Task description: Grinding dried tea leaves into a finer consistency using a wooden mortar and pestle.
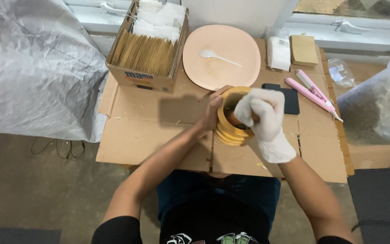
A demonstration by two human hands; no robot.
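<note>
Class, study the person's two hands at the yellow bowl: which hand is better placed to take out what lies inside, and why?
Probably the right hand: gloved, its fingers already reach into the yellow bowl. The bare left hand grips the bowl's outer wall, steadying it.

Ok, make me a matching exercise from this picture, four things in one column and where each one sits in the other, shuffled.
Things:
1. white spoon
2. brown envelopes
3. pink sealer tool
4. yellow bowl

Places:
A. standing in the cardboard box
B. between the left hand and the gloved right hand
C. on the peach plate
D. flat on the cardboard, right of the black pad

Pairs: 1-C, 2-A, 3-D, 4-B
</note>
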